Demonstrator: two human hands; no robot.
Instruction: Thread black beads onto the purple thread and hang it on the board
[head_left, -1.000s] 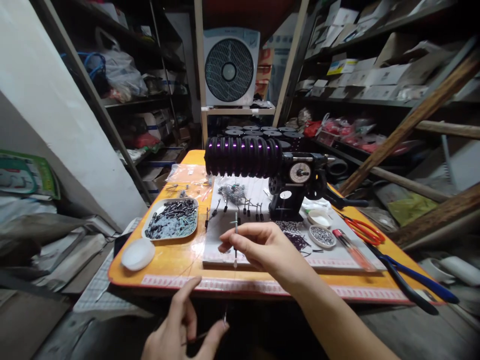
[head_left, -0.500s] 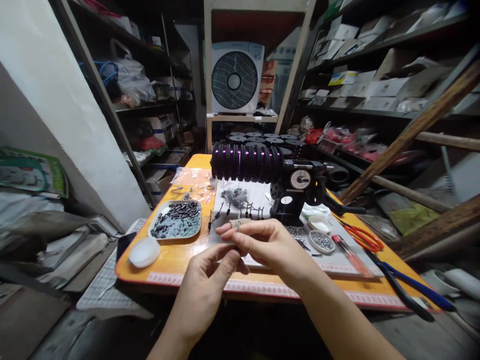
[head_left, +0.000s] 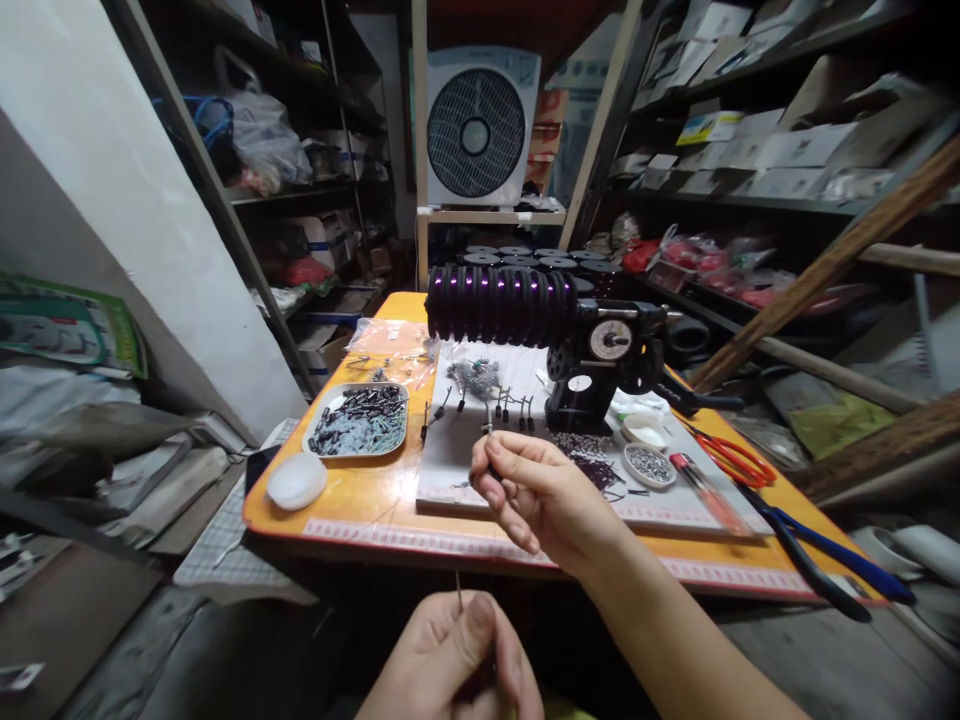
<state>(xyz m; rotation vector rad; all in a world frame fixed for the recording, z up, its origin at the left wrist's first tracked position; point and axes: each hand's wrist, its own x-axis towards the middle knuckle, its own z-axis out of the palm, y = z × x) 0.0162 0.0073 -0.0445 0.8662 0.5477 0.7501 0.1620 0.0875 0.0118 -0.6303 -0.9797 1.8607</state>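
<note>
Our right hand sits mid-frame over the orange bench, fingers curled tight around a small pin. Our left hand, at the bottom edge, pinches a thin wire pointing up. The tray of small parts sits center-left.

Glossy orange table, matt grey mat, shiny metal tray, black ribbed plastic spools
</note>
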